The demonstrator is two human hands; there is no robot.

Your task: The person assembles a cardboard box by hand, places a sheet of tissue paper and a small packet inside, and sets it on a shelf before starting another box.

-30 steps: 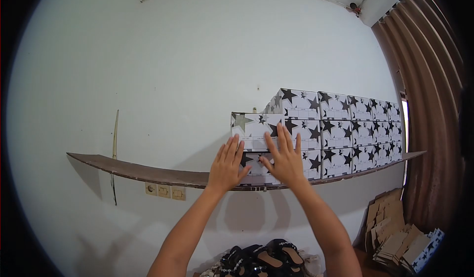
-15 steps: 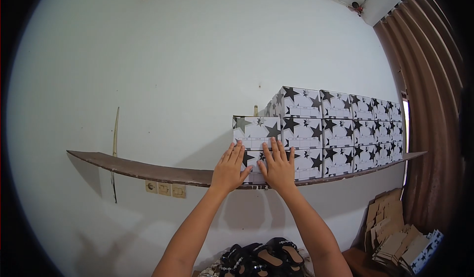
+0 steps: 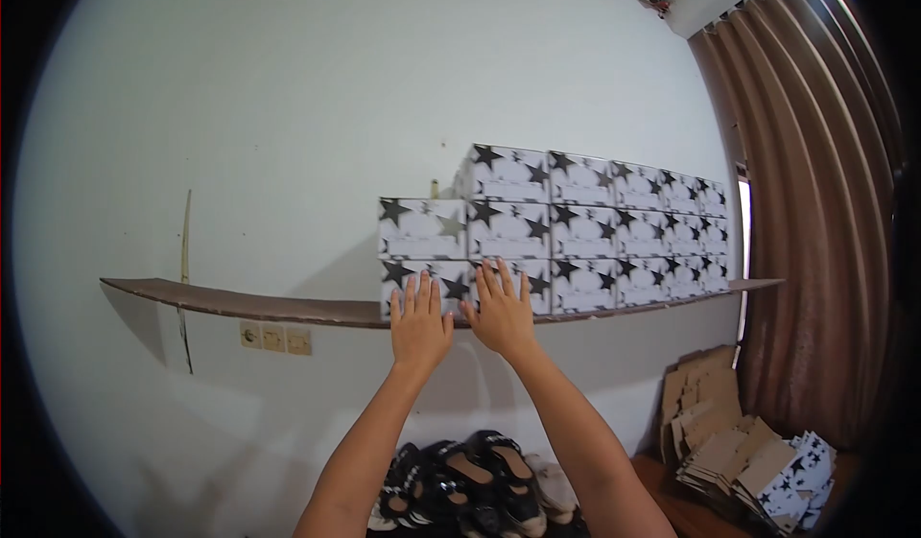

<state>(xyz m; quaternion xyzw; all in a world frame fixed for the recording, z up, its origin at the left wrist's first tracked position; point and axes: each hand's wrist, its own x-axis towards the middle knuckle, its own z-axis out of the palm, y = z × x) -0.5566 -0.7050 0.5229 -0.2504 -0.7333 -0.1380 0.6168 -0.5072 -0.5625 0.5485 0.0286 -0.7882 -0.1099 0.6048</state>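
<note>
White boxes with black stars (image 3: pixel 581 229) stand stacked on a brown wall shelf (image 3: pixel 288 308). The leftmost column is two boxes high; the columns beside it are three high. My left hand (image 3: pixel 420 332) is spread, palm toward the front of the bottom left box (image 3: pixel 403 274). To its right, my right hand (image 3: pixel 501 317) is spread in front of the neighbouring bottom box (image 3: pixel 539 293). Neither hand holds anything; whether the fingers touch the boxes cannot be made out.
Wall sockets (image 3: pixel 274 338) sit below the shelf. Black shoes (image 3: pixel 465 480) lie at the bottom. Flattened cardboard (image 3: pixel 705 404) and folded star-print pieces (image 3: pixel 796 480) are piled at lower right, near a brown curtain (image 3: pixel 796 222).
The view has shifted, so boxes and shelf appear further left. Against the boxes, both hands are lower, and my right hand is now before the second bottom box.
</note>
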